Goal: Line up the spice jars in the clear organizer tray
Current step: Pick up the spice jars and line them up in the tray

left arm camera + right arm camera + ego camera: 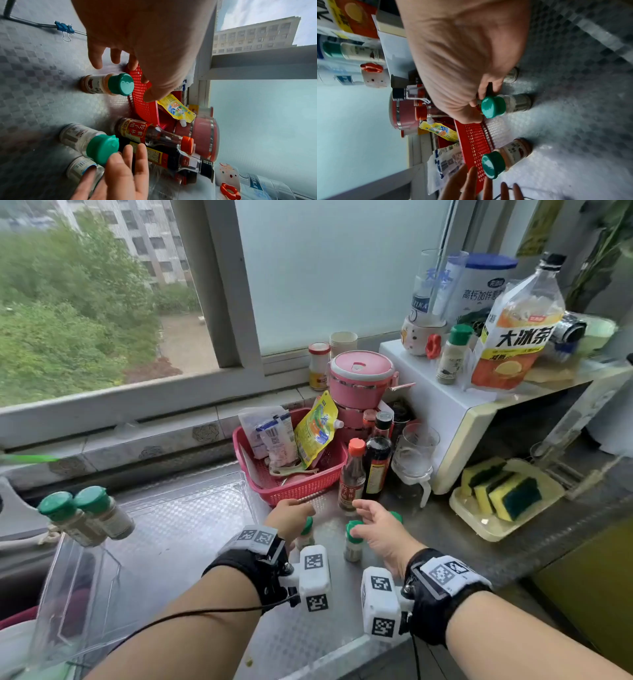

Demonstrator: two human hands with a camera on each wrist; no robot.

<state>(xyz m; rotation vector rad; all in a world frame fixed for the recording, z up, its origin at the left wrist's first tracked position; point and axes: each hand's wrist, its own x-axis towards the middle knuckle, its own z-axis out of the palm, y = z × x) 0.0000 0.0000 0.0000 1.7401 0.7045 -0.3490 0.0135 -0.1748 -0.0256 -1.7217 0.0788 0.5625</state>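
Note:
A clear organizer tray [171, 529] lies on the steel counter at left, and two green-capped spice jars [85, 517] stand in its far left end. My left hand [294, 515] hovers with spread fingers over a reddish spice jar [102, 84], not touching it. My right hand [373, 525] reaches over a white-filled jar [508, 104]; its fingertips [126, 151] rest against the green cap [101, 148]. A third jar [80, 169] stands under the right palm. Another green-capped jar [454, 354] stands on the microwave.
A red basket [291, 484] with sachets sits just behind the hands. A vinegar bottle [352, 474], a dark sauce bottle [376, 460] and a glass jug [414, 453] crowd the right. The white microwave [445, 412] and a sponge tray [503, 498] lie farther right.

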